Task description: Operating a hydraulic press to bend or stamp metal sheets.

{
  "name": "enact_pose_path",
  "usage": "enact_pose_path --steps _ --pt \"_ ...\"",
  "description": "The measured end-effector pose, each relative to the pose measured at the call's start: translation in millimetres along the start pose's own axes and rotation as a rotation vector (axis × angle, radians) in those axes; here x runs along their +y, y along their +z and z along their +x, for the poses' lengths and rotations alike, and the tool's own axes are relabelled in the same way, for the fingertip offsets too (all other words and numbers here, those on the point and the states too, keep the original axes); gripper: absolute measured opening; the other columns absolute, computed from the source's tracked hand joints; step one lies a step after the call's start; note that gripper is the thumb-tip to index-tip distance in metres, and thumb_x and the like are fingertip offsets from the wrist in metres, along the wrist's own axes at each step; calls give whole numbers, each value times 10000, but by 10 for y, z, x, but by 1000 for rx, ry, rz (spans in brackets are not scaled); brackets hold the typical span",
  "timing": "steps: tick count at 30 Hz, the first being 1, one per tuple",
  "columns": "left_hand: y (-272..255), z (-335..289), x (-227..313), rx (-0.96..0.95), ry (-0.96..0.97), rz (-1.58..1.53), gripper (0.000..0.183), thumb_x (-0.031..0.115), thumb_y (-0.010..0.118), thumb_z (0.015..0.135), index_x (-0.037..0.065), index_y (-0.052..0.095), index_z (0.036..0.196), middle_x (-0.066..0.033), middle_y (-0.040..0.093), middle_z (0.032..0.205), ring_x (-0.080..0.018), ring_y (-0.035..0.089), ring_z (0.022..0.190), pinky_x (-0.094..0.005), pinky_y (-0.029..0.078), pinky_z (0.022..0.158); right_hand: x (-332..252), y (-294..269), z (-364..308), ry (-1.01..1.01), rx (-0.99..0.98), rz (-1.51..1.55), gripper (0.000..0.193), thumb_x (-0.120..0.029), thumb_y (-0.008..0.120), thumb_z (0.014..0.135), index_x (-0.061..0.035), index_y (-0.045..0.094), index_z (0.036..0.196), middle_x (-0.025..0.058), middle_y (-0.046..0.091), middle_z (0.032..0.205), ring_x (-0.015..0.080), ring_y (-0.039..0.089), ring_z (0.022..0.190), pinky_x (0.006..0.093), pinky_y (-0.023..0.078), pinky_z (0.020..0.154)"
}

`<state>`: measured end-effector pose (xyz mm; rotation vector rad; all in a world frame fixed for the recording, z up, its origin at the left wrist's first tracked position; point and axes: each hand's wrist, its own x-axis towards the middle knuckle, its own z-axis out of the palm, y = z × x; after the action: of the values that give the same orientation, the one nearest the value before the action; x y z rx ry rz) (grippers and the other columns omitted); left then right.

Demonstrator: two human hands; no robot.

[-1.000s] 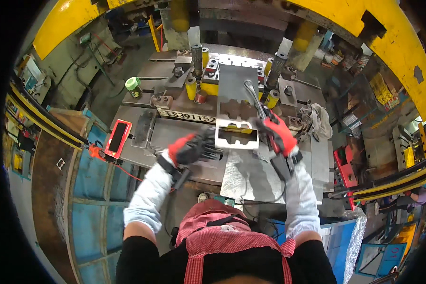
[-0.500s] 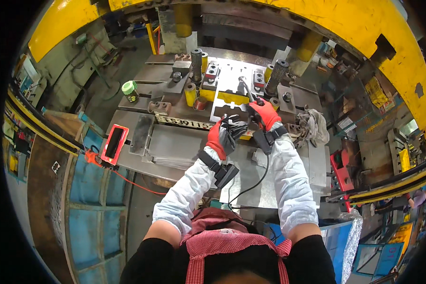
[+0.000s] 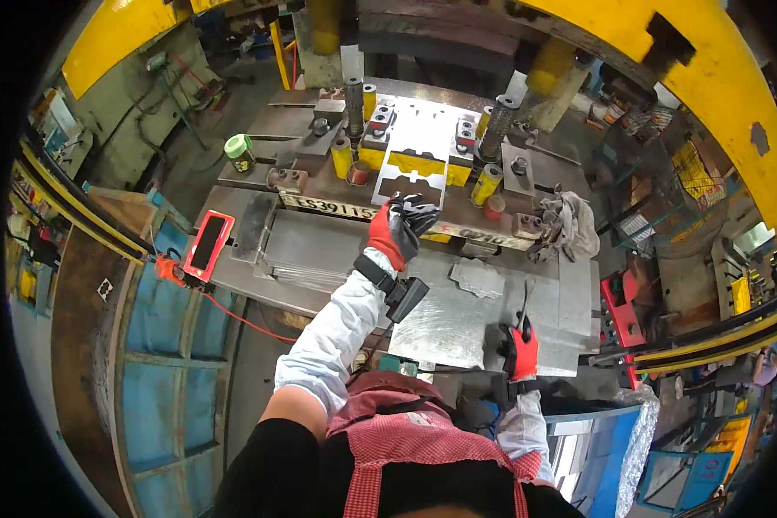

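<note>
My left hand (image 3: 403, 229), in a red and black glove, is at the near end of a bright metal sheet (image 3: 421, 129) with shaped cut-outs. Its fingers are bent closed over the sheet's near edge, hiding part of it. The sheet lies on the press die, between yellow and dark posts. My right hand (image 3: 520, 348), gloved alike, is low on the right above a flat metal plate (image 3: 440, 324). It is closed around a thin metal hand tool (image 3: 527, 298) whose shaft points away from me; its exact kind is unclear.
A stack of flat sheets (image 3: 319, 250) lies left of my left hand. Further left are a red-framed phone-like device (image 3: 207, 246) and a green-lidded jar (image 3: 239, 153). A grey rag (image 3: 568, 226) lies on the right. Yellow press framework (image 3: 665, 52) arches overhead.
My right hand has drawn back from the die toward me with the tool, down over the plate. My left hand has stayed near the sheet's near edge. The view has shifted slightly.
</note>
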<state>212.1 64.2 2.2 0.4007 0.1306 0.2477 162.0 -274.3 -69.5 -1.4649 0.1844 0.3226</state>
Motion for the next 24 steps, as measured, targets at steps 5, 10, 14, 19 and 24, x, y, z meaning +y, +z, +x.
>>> enact_pose_path --steps 5,10,14,19,24 --pt "9 17 26 0 30 67 445 301 364 894 -87 464 1088 -268 567 989 -366 557 953 -427 442 887 578 -556 142 143 -167 308 467 -108 558 794 -71 371 1221 115 575 733 171 500 476 316 445 438" --pt "4 1 67 8 9 53 443 327 306 910 -60 443 1077 -249 583 957 -353 567 924 -403 446 866 434 -431 54 57 -179 328 402 -147 541 823 -107 413 1202 122 574 735 146 465 465 299 392 405" --pt "264 -62 -7 130 105 140 452 317 294 909 -79 446 1065 -257 562 1010 -367 540 975 -419 420 900 472 -508 84 65 -290 485 467 -147 548 820 -111 371 1250 126 578 755 146 475 478 304 399 412" --pt "40 39 102 65 2 107 401 245 283 920 -91 449 1064 -252 548 1033 -361 542 975 -396 438 898 398 -467 4 34 -224 350 457 -140 532 821 -98 374 1247 126 567 746 152 459 486 303 397 430" --pt "139 -11 73 99 51 106 394 237 271 927 -91 452 1050 -249 555 993 -371 555 936 -413 464 860 352 -490 -18 57 -256 425 448 -128 543 811 -94 387 1229 112 562 738 149 470 490 302 406 434"
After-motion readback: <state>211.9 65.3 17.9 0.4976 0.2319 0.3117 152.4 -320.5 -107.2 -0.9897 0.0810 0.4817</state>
